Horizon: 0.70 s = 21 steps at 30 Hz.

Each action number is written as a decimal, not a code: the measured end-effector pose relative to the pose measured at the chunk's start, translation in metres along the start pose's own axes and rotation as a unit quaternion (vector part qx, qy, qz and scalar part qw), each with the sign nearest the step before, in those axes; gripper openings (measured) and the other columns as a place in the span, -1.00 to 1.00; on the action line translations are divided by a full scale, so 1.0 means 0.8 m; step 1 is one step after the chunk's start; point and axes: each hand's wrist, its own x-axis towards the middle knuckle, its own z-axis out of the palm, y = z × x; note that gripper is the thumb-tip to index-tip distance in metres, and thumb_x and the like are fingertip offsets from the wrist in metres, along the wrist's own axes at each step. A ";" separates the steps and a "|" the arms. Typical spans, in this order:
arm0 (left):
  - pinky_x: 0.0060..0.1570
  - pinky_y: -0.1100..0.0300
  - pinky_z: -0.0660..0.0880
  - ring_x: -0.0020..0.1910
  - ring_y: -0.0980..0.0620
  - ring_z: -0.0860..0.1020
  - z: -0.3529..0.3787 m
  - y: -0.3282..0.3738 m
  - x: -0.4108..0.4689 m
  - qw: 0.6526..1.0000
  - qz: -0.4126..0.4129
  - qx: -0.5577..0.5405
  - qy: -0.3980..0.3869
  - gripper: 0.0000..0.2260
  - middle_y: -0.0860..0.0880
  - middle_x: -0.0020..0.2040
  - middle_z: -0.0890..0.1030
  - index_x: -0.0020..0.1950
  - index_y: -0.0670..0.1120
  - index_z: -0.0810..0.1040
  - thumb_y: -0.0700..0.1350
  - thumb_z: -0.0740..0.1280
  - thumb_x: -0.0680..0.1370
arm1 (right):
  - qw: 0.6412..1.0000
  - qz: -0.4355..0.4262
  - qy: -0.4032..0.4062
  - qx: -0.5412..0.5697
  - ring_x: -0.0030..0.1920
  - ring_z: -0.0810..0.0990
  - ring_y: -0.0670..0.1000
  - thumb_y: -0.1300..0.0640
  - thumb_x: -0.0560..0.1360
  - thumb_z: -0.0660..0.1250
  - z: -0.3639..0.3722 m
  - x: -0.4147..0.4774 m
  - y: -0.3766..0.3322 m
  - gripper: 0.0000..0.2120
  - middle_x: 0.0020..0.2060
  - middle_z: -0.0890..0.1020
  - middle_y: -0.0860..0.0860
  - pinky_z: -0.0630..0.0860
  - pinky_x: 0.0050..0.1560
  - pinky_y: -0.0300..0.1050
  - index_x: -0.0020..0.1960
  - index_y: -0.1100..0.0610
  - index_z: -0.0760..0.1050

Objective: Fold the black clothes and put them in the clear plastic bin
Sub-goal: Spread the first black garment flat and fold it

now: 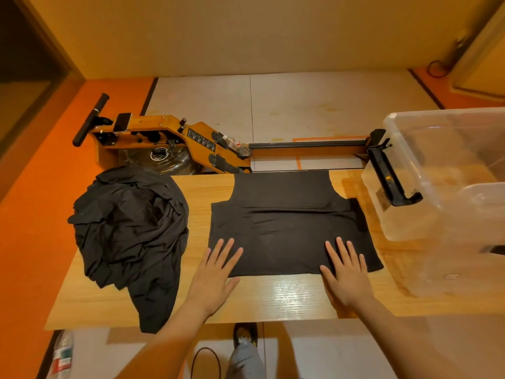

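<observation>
A black garment [287, 225] lies spread flat on the wooden table [273, 296], with its sides folded in. My left hand [216, 272] rests flat on its near left corner, fingers straight. My right hand [345, 272] presses flat on its near right part, fingers spread. A heap of crumpled black clothes [131, 231] sits on the table's left side, with one end hanging over the near edge. The clear plastic bin [437, 170] stands on the table's right side, and nothing shows inside it.
A wooden rowing machine [169, 143] with a long rail lies on the floor behind the table, a plastic bottle [235, 144] resting on it. The bin's black handle [388, 176] faces the garment. A foot [244, 337] shows below the table edge.
</observation>
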 end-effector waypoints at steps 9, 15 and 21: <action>0.41 -0.05 0.02 0.55 -0.10 0.04 0.017 -0.015 -0.032 0.999 -0.026 0.012 -0.040 -0.44 -0.06 0.56 0.21 0.59 0.07 0.10 0.27 -0.11 0.64 | 0.999 -0.015 -0.028 0.000 0.48 -0.43 0.06 -0.41 0.05 -0.82 0.019 -0.031 0.009 0.02 0.44 -0.41 -0.03 -0.35 0.45 0.09 0.45 -0.08 -0.45; 0.43 -0.05 -0.10 0.56 -0.11 0.01 0.023 -0.001 -0.093 0.998 -0.050 0.008 -0.036 -0.43 -0.03 0.58 0.12 0.59 0.07 0.10 0.28 -0.08 0.63 | 0.998 -0.051 -0.027 0.008 0.48 -0.43 0.06 -0.41 0.06 -0.82 0.029 -0.062 0.011 -0.01 0.45 -0.40 -0.05 -0.33 0.46 0.09 0.45 -0.15 -0.41; 0.44 -0.06 -0.12 0.56 -0.12 -0.01 0.033 0.026 -0.135 0.995 -0.073 -0.004 -0.061 -0.38 -0.01 0.61 -0.02 0.60 0.06 0.04 0.32 -0.07 0.60 | 0.998 -0.065 -0.021 0.005 0.48 -0.42 0.06 -0.39 0.07 -0.83 0.042 -0.087 0.019 -0.02 0.44 -0.41 -0.05 -0.36 0.43 0.06 0.44 -0.14 -0.43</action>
